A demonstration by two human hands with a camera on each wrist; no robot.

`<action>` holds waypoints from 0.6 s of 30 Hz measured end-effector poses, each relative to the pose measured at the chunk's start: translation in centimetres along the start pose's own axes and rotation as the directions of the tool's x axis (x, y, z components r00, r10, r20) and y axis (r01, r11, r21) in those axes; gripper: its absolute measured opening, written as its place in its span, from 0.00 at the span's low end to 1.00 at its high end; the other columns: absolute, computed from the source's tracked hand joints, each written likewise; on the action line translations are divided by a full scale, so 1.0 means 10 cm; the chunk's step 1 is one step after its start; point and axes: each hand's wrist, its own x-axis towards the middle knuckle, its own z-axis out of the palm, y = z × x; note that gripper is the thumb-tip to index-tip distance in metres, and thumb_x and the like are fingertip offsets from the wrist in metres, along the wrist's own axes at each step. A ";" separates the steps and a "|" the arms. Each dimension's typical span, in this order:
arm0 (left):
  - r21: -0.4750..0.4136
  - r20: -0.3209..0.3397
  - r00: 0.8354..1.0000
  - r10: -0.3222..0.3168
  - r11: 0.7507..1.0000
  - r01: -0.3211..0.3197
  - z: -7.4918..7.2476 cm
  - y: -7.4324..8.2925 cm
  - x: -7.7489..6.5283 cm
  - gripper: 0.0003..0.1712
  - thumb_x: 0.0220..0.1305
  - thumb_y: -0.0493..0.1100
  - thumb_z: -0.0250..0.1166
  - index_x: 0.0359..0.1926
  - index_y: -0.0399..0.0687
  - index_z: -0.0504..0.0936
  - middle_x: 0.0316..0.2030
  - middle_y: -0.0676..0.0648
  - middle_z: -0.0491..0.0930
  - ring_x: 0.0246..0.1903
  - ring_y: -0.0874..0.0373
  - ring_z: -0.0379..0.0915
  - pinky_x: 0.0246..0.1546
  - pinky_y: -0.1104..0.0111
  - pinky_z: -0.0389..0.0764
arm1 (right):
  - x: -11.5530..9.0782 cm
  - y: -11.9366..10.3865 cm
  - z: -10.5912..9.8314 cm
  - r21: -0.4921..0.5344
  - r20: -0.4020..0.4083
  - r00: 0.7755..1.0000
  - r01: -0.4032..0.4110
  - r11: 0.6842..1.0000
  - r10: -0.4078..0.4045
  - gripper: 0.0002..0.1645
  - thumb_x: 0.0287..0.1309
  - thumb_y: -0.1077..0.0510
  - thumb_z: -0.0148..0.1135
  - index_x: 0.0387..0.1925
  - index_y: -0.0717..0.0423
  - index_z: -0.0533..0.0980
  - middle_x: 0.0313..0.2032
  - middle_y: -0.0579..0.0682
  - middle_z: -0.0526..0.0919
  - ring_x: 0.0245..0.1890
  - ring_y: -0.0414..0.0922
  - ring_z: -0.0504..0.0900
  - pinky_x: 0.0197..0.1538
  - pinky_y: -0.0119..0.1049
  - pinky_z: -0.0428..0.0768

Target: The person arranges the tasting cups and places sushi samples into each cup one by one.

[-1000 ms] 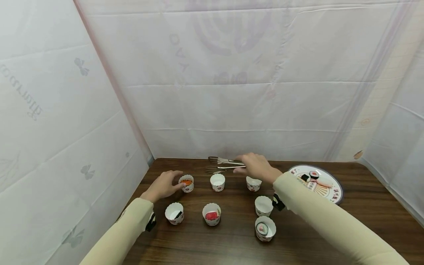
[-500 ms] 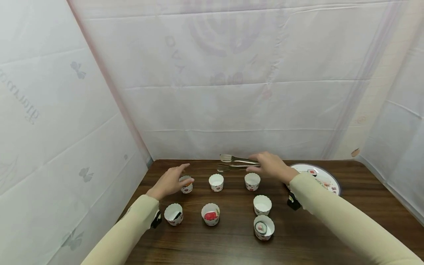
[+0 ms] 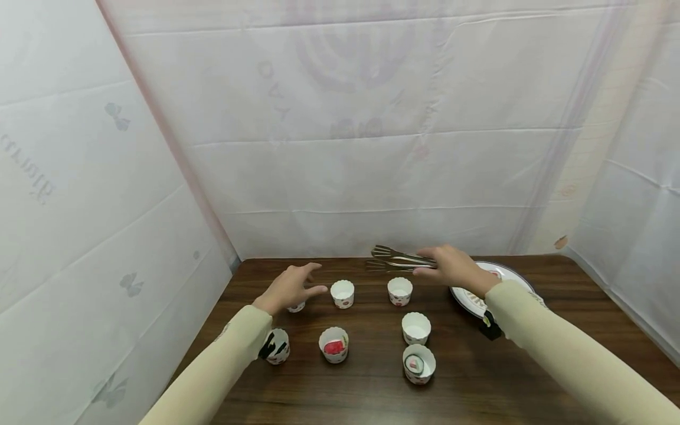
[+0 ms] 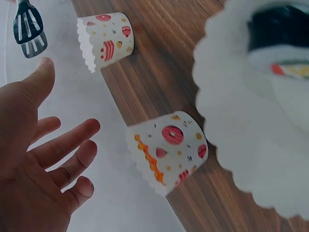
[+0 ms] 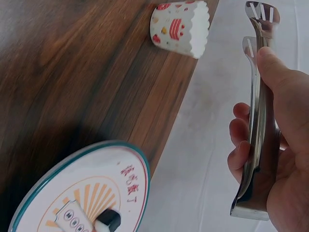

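Observation:
My right hand [image 3: 454, 268] grips slotted metal tongs [image 3: 404, 260] level above the table's back edge, near the plate. In the right wrist view, thumb and fingers wrap round the tongs [image 5: 263, 130], whose tips are apart with nothing between them. My left hand [image 3: 289, 289] hovers with spread fingers and holds nothing. It partly hides the back-left paper cup [image 3: 296, 307], whose orange filling shows in the left wrist view. A white paper cup [image 3: 342, 298] stands just right of its fingertips. Near the left wrist, another paper cup [image 4: 227, 140] holds a black-and-white sushi piece [image 4: 277, 38].
Paper cups at the back right [image 3: 400, 295] and middle right [image 3: 416, 333] show white insides. The front-right cup [image 3: 419, 378] holds a sushi roll; the front-middle cup [image 3: 333, 355], a red piece. The round plate [image 5: 135, 157] carries sushi pieces, including a black-and-white one [image 5: 108, 220].
My right hand has carried the tongs rightward toward the plate. The left hand has come up off the orange-filled cup and shifted right, its fingers spread. The view has turned slightly right.

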 end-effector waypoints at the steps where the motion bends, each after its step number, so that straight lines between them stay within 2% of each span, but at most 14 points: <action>1: 0.003 0.008 1.000 -0.005 1.000 0.005 0.01 0.01 0.02 0.38 0.68 0.55 0.70 0.72 0.42 0.71 0.49 0.38 0.85 0.48 0.44 0.84 0.48 0.51 0.83 | -0.01 0.02 0.00 0.000 -0.004 1.000 -0.002 1.000 0.002 0.36 0.67 0.43 0.68 0.63 0.65 0.77 0.53 0.63 0.85 0.43 0.55 0.88 0.48 0.54 0.83; 11: 0.019 0.055 0.998 -0.002 1.000 0.001 0.15 0.10 0.17 0.36 0.65 0.51 0.73 0.68 0.42 0.75 0.49 0.37 0.85 0.49 0.44 0.83 0.50 0.52 0.82 | -0.18 0.17 -0.07 -0.025 -0.030 0.998 -0.059 0.998 0.059 0.33 0.66 0.44 0.69 0.63 0.62 0.78 0.50 0.63 0.86 0.28 0.46 0.85 0.35 0.48 0.82; 15: 0.017 0.075 0.997 -0.002 1.000 0.000 0.20 0.12 0.21 0.33 0.65 0.50 0.73 0.66 0.39 0.77 0.52 0.38 0.85 0.51 0.45 0.83 0.52 0.52 0.82 | -0.28 0.22 -0.12 -0.046 -0.046 0.997 -0.065 0.997 0.062 0.34 0.66 0.43 0.69 0.61 0.65 0.79 0.50 0.64 0.86 0.31 0.51 0.87 0.35 0.50 0.83; 18: 0.026 0.086 0.996 -0.012 1.000 0.010 0.22 0.13 0.21 0.33 0.66 0.50 0.72 0.65 0.38 0.77 0.54 0.39 0.84 0.53 0.44 0.82 0.53 0.51 0.81 | -0.34 0.28 -0.15 -0.074 -0.056 0.997 -0.063 0.995 0.059 0.34 0.66 0.42 0.68 0.60 0.66 0.79 0.51 0.64 0.86 0.40 0.57 0.88 0.42 0.54 0.84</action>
